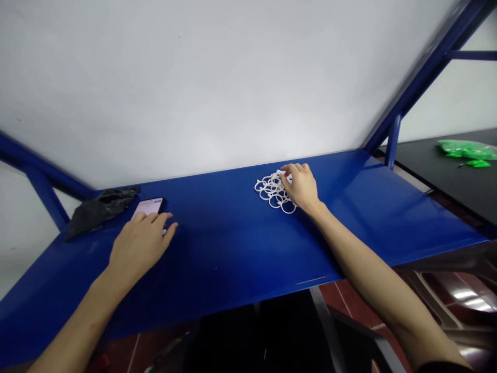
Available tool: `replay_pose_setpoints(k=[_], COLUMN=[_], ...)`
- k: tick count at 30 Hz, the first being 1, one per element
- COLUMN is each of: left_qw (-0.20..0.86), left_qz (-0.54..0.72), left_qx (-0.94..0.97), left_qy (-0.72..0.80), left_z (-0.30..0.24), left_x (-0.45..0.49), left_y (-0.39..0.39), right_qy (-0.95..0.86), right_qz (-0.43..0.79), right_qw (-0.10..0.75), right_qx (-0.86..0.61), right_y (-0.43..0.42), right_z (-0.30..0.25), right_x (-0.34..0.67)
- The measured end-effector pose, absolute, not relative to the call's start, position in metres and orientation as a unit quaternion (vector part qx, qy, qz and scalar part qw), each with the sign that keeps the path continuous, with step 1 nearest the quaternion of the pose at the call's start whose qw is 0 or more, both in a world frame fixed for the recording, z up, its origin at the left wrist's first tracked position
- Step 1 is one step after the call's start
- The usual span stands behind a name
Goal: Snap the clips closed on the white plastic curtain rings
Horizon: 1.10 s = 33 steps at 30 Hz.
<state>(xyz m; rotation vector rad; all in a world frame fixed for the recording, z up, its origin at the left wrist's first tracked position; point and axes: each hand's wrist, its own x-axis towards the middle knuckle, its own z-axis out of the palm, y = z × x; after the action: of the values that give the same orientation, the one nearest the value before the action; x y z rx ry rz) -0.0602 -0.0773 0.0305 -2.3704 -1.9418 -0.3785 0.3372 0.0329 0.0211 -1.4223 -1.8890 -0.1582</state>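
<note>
A loose pile of several thin white rings (275,203), each with a small knob, lies on the blue table toward its back. Over the right side of the pile is my right hand (302,186), its thumb and index finger closed at the knob of a white ring. My left hand (142,241) is low over the table's left part, palm down and fingers curled. A bit of a small white piece (164,231) shows between its thumb and fingers; the rest is hidden. Just beyond the left fingers is a phone (149,206) with a lit screen, partly covered by them.
A crumpled black plastic bag (103,210) lies at the table's (233,248) back left. Blue metal braces (394,140) rise at both sides against a white wall. On a black table to the right is a clear bag of green pieces (468,150). Brown chairs (454,295) stand below right.
</note>
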Motion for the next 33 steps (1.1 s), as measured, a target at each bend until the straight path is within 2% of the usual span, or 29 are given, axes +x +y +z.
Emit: replay_pose_setpoints(k=[3,7,11,15,19,22,26,33], left_qw=[0.112,0.050,-0.087,-0.251,-0.476,-0.564,-0.556,-0.498], left_qz=[-0.057,-0.108,-0.222,-0.335,-0.404,-0.473,-0.513,-0.524], left_qx=[-0.752,-0.776,-0.785,-0.746,-0.661,-0.566,-0.516,-0.542], left_qy=[-0.647,-0.619,-0.571,-0.518,-0.415,-0.372,-0.402,-0.429], left_z=[0.027,0.026,0.037,0.047,0.034,0.018,0.002,-0.010], left_x=[-0.051,-0.021,0.018,0.056,0.077,0.081,0.079,0.073], left_y=[-0.093,-0.093,-0.076,-0.055,-0.040,-0.037,-0.039,-0.040], right_qy=[-0.731,-0.720,-0.754,-0.831,-0.842,-0.812,-0.799,-0.814], right_qz=[-0.071,-0.071,-0.036,0.079,0.196,0.267,0.289,0.268], right_qw=[0.370,0.387,0.397,0.372,0.365,0.387,0.407,0.421], right_qx=[-0.569,-0.571,-0.522,-0.406,-0.345,-0.347,-0.335,-0.296], right_y=[0.039,0.040,0.031,0.007,-0.017,-0.024,-0.029,-0.039], right_z=[0.018,0.017,0.015,0.012,0.012,0.012,0.014,0.018], right_x=[0.343,0.346,0.338,0.313,0.289,0.281,0.277,0.273])
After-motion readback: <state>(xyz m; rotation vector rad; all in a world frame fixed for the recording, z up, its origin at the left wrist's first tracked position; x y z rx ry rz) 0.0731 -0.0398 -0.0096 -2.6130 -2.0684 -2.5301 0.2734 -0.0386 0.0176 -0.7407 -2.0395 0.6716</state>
